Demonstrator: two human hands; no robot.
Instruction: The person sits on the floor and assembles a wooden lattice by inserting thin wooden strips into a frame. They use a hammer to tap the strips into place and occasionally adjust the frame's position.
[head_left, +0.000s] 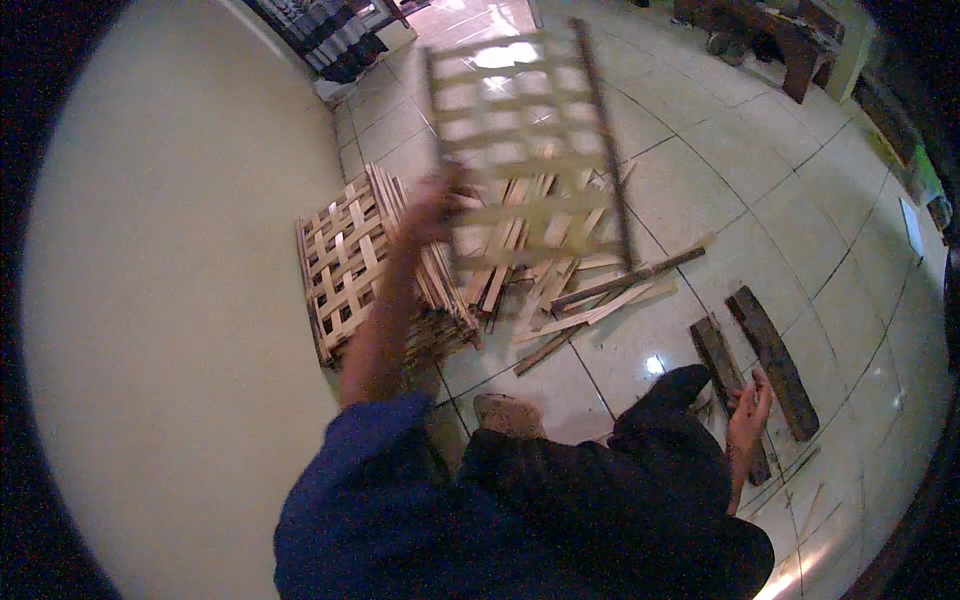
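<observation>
The hands are well apart. The left hand [435, 208] is clamped on the left edge of a woven slat panel [530, 172], blurred and raised above the floor [700, 160]. Loose wood strips [560, 285] lie to that hand's right, and stacked woven panels [345, 262] to its left. The right hand [750, 408], loosely opened, is over a dark plank [712, 350], contact unclear; a second plank [772, 362] lies just beyond it

The left grip [437, 205] is clenched, right grip [752, 406] loose.
</observation>
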